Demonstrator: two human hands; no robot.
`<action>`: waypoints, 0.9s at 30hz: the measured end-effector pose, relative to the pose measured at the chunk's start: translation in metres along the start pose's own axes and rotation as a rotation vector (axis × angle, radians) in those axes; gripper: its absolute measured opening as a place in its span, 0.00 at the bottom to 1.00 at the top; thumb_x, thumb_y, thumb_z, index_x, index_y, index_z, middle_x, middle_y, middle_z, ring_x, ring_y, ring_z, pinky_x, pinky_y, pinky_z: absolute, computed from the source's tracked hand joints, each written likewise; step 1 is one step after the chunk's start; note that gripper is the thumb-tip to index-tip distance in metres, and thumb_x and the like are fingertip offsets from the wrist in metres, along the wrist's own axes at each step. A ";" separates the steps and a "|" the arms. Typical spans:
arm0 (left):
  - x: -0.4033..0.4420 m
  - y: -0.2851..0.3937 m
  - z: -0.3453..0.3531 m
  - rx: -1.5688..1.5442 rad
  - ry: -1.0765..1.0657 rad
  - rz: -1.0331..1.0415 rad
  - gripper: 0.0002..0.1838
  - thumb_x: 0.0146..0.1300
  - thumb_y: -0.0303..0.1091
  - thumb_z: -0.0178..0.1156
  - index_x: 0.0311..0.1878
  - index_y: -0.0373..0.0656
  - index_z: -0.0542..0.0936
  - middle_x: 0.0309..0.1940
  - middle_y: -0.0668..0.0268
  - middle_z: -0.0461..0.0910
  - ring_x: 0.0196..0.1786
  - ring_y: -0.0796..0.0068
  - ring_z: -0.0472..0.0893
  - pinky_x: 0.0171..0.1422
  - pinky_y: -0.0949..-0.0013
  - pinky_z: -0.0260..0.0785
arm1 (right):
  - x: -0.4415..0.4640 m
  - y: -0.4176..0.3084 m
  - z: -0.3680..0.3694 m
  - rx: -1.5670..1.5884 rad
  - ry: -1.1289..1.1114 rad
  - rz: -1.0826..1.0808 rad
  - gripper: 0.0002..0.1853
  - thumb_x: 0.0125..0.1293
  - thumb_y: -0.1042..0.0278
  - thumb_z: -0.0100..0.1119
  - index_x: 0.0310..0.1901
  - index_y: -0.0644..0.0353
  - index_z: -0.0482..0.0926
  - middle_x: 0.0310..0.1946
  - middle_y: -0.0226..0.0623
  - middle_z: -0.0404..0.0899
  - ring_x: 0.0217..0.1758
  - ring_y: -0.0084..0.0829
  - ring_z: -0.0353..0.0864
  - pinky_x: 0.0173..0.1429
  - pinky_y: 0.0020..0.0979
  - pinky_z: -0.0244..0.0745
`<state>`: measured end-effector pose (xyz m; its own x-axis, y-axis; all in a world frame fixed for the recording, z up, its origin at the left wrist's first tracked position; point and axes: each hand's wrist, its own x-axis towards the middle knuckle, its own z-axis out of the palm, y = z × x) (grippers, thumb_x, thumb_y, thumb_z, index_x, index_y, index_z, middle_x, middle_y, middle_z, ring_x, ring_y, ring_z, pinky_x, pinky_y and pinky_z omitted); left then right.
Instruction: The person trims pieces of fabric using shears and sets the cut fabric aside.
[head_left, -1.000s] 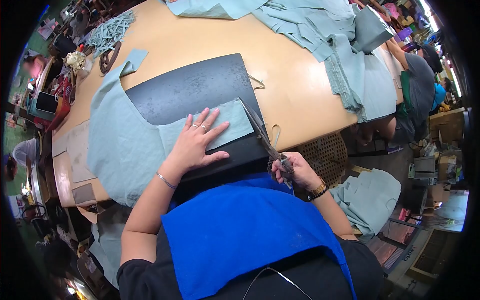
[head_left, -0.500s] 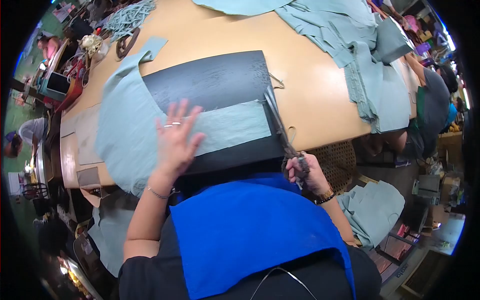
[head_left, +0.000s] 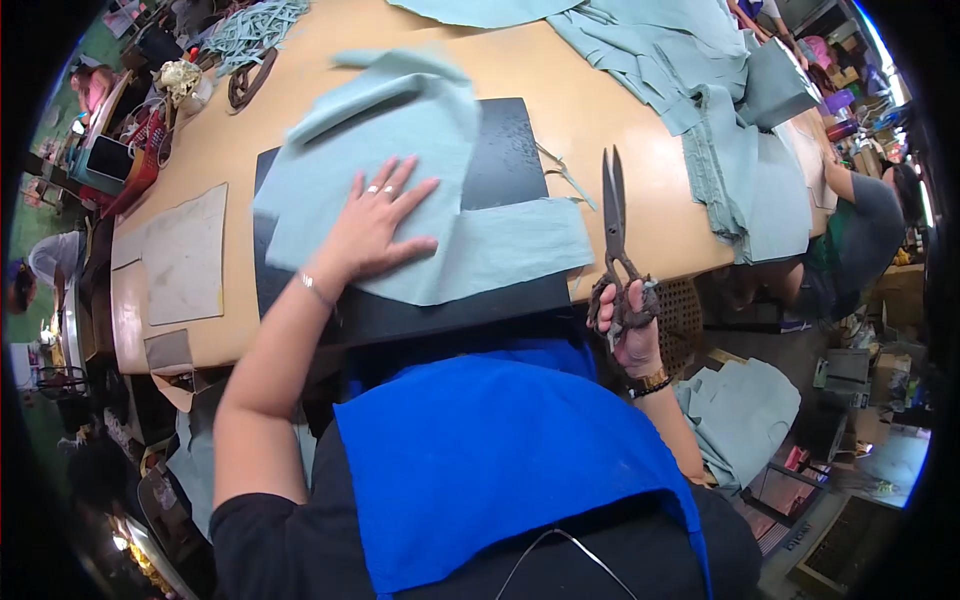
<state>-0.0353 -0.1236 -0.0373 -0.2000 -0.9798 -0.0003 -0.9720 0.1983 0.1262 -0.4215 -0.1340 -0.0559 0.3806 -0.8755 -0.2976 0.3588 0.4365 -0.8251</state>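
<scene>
A pale green cloth (head_left: 400, 130) lies partly folded over a dark board (head_left: 510, 150), its upper part blurred. One flat strip of it extends right, a little past the board's edge. My left hand (head_left: 385, 225) rests on the cloth with fingers spread, two rings on it. Right of the board, my right hand (head_left: 628, 325) is wrapped round the cloth-bound handles of dark metal scissors (head_left: 615, 215). Their blades point away from me, slightly apart, touching no cloth. A thin offcut (head_left: 567, 175) lies beside the board's right edge.
Stacked green cloth (head_left: 720, 130) lies at the back right of the table (head_left: 640, 150). Strips (head_left: 255, 35) and a dark curved object (head_left: 250, 80) sit at the back left. Flat beige pieces (head_left: 187, 255) lie left. A person (head_left: 865, 235) is at the right.
The large part of the cloth has moved right over the board, with my left hand on it. The scissors have left the strip's right end and now point forward.
</scene>
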 end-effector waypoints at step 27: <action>-0.073 0.082 0.005 -0.274 0.053 0.099 0.32 0.51 0.33 0.62 0.62 0.67 0.73 0.69 0.61 0.62 0.71 0.54 0.62 0.69 0.40 0.55 | -0.015 -0.031 -0.008 -0.188 -0.358 0.537 0.24 0.54 0.47 0.66 0.30 0.64 0.77 0.24 0.35 0.77 0.22 0.21 0.76 0.23 0.21 0.70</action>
<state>-0.1013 -0.0354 -0.0320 -0.2782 -0.9575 0.0761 -0.8769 0.2855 0.3866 -0.4447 -0.1358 -0.0298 0.7360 -0.4095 -0.5391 -0.1014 0.7207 -0.6858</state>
